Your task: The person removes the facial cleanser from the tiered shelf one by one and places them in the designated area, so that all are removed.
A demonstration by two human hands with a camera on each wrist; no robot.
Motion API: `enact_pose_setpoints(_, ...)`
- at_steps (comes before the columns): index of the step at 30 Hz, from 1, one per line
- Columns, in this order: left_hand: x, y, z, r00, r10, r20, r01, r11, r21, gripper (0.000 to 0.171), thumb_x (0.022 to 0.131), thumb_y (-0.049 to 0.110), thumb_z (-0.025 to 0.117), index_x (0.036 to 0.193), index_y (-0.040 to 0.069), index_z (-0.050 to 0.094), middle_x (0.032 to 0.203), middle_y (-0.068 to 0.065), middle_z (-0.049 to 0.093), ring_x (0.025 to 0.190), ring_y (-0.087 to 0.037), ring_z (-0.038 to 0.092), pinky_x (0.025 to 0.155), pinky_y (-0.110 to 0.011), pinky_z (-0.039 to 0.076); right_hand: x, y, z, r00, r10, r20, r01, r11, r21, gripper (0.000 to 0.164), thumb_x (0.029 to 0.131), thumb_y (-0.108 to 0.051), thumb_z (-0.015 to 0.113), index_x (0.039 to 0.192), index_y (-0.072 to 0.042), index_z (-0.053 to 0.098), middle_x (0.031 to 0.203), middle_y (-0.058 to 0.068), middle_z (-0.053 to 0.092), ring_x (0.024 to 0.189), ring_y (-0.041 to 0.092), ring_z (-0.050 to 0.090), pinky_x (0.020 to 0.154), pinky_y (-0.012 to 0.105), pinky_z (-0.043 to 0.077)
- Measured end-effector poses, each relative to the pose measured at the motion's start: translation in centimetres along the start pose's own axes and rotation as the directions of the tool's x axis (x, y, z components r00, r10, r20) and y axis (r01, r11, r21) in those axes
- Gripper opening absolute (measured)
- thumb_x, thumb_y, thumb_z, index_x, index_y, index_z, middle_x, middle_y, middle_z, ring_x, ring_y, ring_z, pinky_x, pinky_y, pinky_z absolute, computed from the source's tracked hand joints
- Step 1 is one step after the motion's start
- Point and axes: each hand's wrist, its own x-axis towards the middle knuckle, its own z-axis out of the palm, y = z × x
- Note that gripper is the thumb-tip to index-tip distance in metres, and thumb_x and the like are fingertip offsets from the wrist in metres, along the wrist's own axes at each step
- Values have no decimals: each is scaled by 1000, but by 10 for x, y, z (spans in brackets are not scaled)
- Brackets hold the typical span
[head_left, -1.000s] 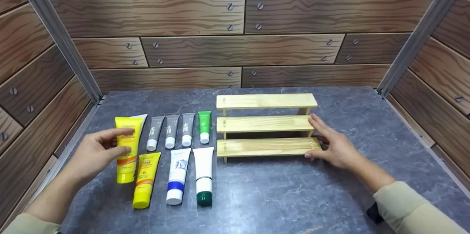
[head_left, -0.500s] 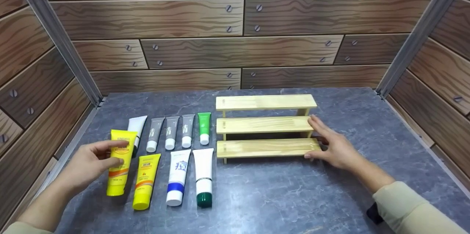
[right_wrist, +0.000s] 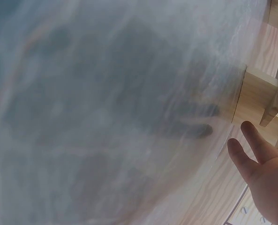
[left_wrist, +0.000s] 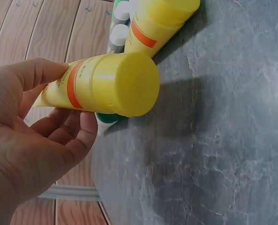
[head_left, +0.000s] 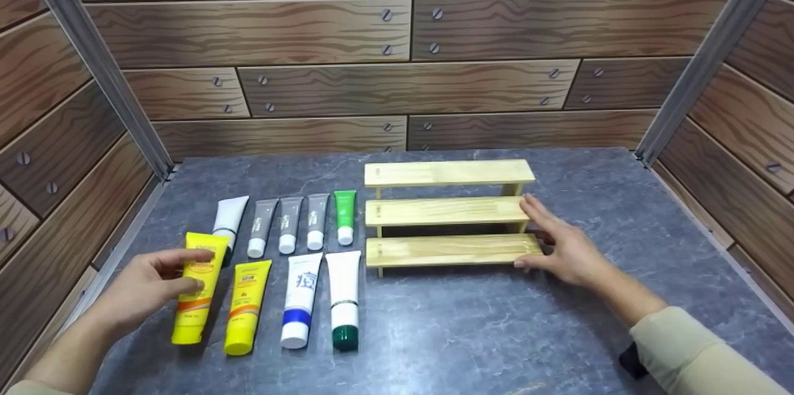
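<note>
In the head view my left hand [head_left: 138, 289] pinches a yellow tube [head_left: 200, 289] between thumb and fingers, cap end toward me. The left wrist view shows its round yellow cap [left_wrist: 136, 84] raised over the table, with a shadow below. A second yellow tube [head_left: 247, 308] lies just right of it. At the right end of a three-tier wooden display rack [head_left: 453, 250] is my right hand [head_left: 570, 252], its thumb on the bottom tier's front edge and a finger at the middle tier. Two fingers [right_wrist: 256, 145] stretch out beside the rack in the right wrist view.
A white tube [head_left: 231, 215], several grey tubes [head_left: 288, 221] and a green tube [head_left: 345, 215] form the back row. Nearer lie a white tube with a blue band [head_left: 299, 299] and a white tube with a green cap [head_left: 344, 299]. Wood-print walls [head_left: 322, 29] enclose the grey table [head_left: 446, 333].
My left hand has moved the yellow tube toward me and slightly left, uncovering the white tube behind it. My right hand and the rack have stayed in place.
</note>
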Motion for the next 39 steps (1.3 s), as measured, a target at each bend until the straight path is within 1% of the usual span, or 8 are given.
enact_pose_setpoints(5, -1, -5, 0, 999, -29, 27, 29, 1000, 7, 52, 94, 7, 77, 144, 0, 64, 142, -20, 63, 105, -26, 57, 81, -34, 57, 0, 0, 0, 1000, 7, 6, -7, 1000, -1, 112, 81, -49, 89, 169, -17, 28, 175, 9, 17, 149, 53, 33, 117, 72, 26)
enact_pose_setpoints(8, -1, -8, -1, 998, -48, 44, 47, 999, 14, 51, 95, 7, 77, 144, 1, 64, 143, -20, 62, 107, -27, 57, 82, -34, 57, 1, 0, 1, 1000, 5, 6, -5, 1000, 0, 112, 81, -48, 89, 169, -17, 28, 175, 8, 17, 150, 52, 32, 117, 71, 26)
enact_pose_setpoints(13, 0, -12, -2, 995, -73, 70, 71, 997, 22, 51, 94, 8, 77, 143, 2, 65, 145, -21, 59, 111, -28, 55, 84, -35, 56, 0, 1, 0, 1000, -20, -8, 20, 1000, 7, 110, 81, -46, 90, 168, -14, 30, 174, 13, 21, 149, 53, 34, 117, 70, 28)
enact_pose_setpoints(17, 1, -15, -3, 992, -83, 90, 81, 996, 29, 50, 94, 8, 77, 143, 2, 66, 144, -21, 59, 113, -29, 55, 86, -35, 54, -1, 1, 0, 1000, -24, -13, 24, 1000, 9, 110, 81, -46, 90, 168, -12, 31, 174, 14, 22, 148, 53, 34, 117, 70, 28)
enact_pose_setpoints(22, 2, -19, -2, 990, -91, 103, 87, 995, 40, 48, 95, 8, 76, 142, 2, 67, 144, -21, 60, 114, -28, 55, 87, -34, 53, -1, 0, 0, 1000, -20, -10, 20, 1000, 5, 110, 81, -46, 90, 168, -12, 31, 174, 13, 21, 148, 54, 35, 116, 71, 28)
enact_pose_setpoints(29, 4, -26, -3, 983, -126, 134, 123, 992, 28, 47, 96, 9, 75, 142, 3, 66, 144, -19, 61, 114, -28, 54, 88, -36, 53, -1, 1, 0, 1000, -18, -5, 18, 1000, -2, 110, 81, -46, 90, 168, -13, 30, 174, 12, 21, 148, 54, 34, 116, 71, 28)
enact_pose_setpoints(34, 4, -27, -4, 979, -155, 134, 152, 988, 27, 47, 96, 11, 75, 143, 5, 67, 145, -19, 60, 116, -29, 54, 90, -37, 52, 0, 1, 0, 1000, -11, -2, 11, 1000, -4, 111, 81, -47, 90, 168, -14, 30, 175, 11, 20, 148, 54, 34, 116, 72, 27)
enact_pose_setpoints(39, 5, -29, -6, 976, -153, 155, 151, 988, 25, 48, 98, 13, 75, 144, 4, 65, 144, -20, 59, 116, -29, 54, 90, -37, 52, 1, 0, 0, 1000, -9, -3, 9, 1000, -3, 111, 81, -47, 90, 168, -14, 30, 175, 12, 20, 148, 54, 34, 117, 71, 27)
